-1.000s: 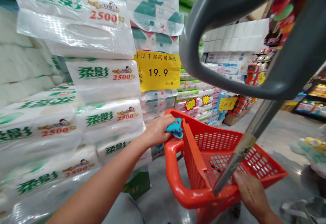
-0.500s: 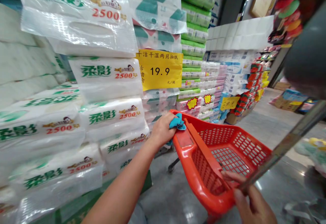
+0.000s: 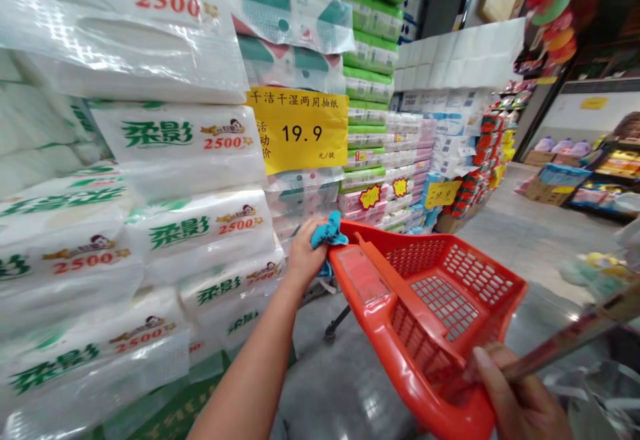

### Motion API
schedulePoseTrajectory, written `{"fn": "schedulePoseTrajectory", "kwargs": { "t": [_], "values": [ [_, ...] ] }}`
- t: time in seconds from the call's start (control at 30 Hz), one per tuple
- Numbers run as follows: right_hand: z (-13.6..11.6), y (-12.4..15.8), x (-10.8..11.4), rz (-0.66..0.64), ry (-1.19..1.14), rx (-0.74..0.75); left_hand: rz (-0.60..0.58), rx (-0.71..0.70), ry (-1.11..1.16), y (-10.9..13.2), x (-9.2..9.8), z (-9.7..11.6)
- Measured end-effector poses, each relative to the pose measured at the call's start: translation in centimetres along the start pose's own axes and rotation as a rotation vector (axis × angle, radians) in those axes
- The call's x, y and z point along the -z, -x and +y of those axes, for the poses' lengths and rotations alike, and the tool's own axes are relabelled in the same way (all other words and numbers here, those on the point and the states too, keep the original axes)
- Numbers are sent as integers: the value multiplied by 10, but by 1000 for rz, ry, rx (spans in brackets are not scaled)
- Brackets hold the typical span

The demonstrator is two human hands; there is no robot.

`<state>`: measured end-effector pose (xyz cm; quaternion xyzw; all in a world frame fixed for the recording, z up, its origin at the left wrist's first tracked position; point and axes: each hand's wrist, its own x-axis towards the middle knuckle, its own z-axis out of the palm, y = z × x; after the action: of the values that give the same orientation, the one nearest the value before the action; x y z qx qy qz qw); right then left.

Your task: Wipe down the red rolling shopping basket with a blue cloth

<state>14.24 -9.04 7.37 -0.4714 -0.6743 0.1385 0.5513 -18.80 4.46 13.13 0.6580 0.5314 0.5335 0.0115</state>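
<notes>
A red plastic shopping basket (image 3: 373, 273) sat between both hands: the left hand (image 3: 306, 253) clamped a crumpled blue cloth (image 3: 329, 233) on its rim, the right hand (image 3: 520, 393) closed around a slim metal pole (image 3: 560, 341), beside white tissue packs (image 3: 185, 140).

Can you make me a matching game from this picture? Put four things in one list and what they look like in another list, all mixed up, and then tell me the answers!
Things:
1. cloth
2. sign
3. basket
4. tissue packs

What they look like:
A. stacked in a high pile
B. red, with rows of little holes
C. blue, in the left hand
D. yellow, with 19.9 on it

Right pairs: 1-C, 2-D, 3-B, 4-A
</notes>
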Motion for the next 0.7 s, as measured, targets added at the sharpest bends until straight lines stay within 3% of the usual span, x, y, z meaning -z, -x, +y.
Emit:
{"fn": "schedulePoseTrajectory", "kwargs": {
  "t": [0.17, 0.37, 0.47, 0.6, 0.7],
  "values": [
    [0, -2, -6, -8, 19, -16, 3, 55, -26, -26, -1, -12],
    [-3, -7, -6, 110, -72, -177, -227, -123, -68, 0, 18, 25],
    [11, -16, 6, 69, -136, -146, -324, -158, -107, -4, 26, 31],
    [38, -37, 20, -56, -212, -129, -300, -99, -208, -28, 22, 22],
    [55, -51, 32, -89, -206, -123, -321, -121, -251, -28, 19, 28]
  ]
}}
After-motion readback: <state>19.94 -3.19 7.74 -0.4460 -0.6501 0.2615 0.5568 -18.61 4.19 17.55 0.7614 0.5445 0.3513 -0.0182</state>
